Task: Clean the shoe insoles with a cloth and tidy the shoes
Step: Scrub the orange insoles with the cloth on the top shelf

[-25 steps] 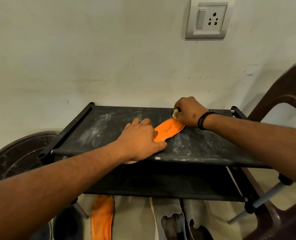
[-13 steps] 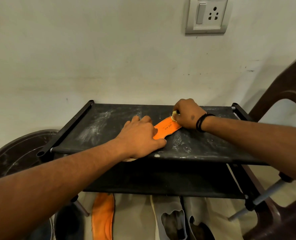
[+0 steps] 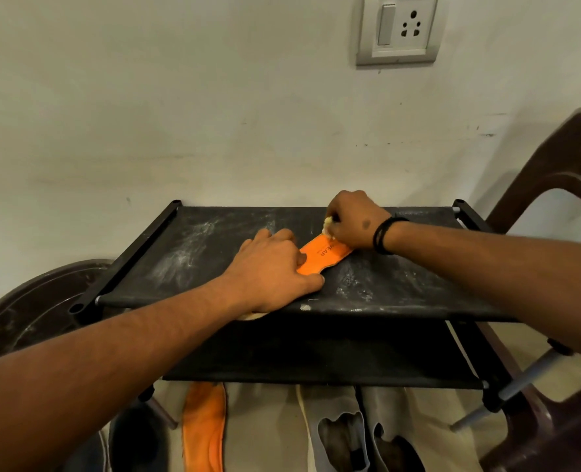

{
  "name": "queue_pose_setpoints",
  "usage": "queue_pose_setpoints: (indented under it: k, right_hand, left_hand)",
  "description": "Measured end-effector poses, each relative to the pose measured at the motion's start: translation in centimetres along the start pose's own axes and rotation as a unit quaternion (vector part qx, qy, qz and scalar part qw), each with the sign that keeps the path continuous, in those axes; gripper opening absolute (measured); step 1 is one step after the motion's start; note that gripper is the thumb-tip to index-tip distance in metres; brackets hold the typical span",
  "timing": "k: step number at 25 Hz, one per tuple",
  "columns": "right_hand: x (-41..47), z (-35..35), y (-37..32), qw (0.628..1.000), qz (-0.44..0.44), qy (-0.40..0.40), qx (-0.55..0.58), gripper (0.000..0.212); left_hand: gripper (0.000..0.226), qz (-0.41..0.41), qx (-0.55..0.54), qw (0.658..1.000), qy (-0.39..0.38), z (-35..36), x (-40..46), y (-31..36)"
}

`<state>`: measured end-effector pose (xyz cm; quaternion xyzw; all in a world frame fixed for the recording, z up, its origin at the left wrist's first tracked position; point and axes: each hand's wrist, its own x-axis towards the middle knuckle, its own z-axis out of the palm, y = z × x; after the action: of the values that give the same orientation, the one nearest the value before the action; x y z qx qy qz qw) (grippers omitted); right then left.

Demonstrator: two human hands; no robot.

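Note:
An orange insole lies on the dusty top shelf of a black shoe rack. My left hand presses flat on its near end and covers that part. My right hand is closed around a small pale cloth and holds it against the insole's far end. A second orange insole lies on the floor under the rack. Two grey shoes stand beside it, below the lower shelf.
A brown plastic chair stands close on the right. A dark round tub sits at the left of the rack. The wall behind carries a switch socket. A dark shoe lies at the bottom left.
My right hand with the cloth has slid a little toward the insole's far end. My left hand stays pressed on the insole. The camera has tilted slightly.

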<state>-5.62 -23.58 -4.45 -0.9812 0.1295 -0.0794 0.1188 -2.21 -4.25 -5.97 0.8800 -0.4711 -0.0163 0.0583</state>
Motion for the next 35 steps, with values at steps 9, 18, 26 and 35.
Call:
queue_pose_setpoints:
  k: [9, 18, 26, 35]
  right_hand:
    - [-1.5, 2.4, -3.7, 0.996, -0.084, -0.038, 0.002, 0.017]
    - [-0.3, -1.9, 1.5, 0.994, -0.02, -0.041, -0.096, 0.016]
    - [-1.9, -1.0, 3.5, 0.994, -0.056, -0.046, -0.082, 0.021]
    - [-4.5, 1.4, -1.1, 0.978, -0.185, -0.099, -0.016, 0.021]
  left_hand:
    - [0.052, -0.05, -0.117, 0.987, 0.094, 0.9, 0.1, -0.3]
    - [0.061, -0.029, -0.075, 0.993, 0.089, 0.8, 0.2, -0.2]
    - [0.066, -0.028, -0.061, 0.994, 0.086, 0.9, 0.4, -0.5]
    - [0.056, -0.026, -0.073, 0.994, 0.082, 0.6, 0.2, -0.3]
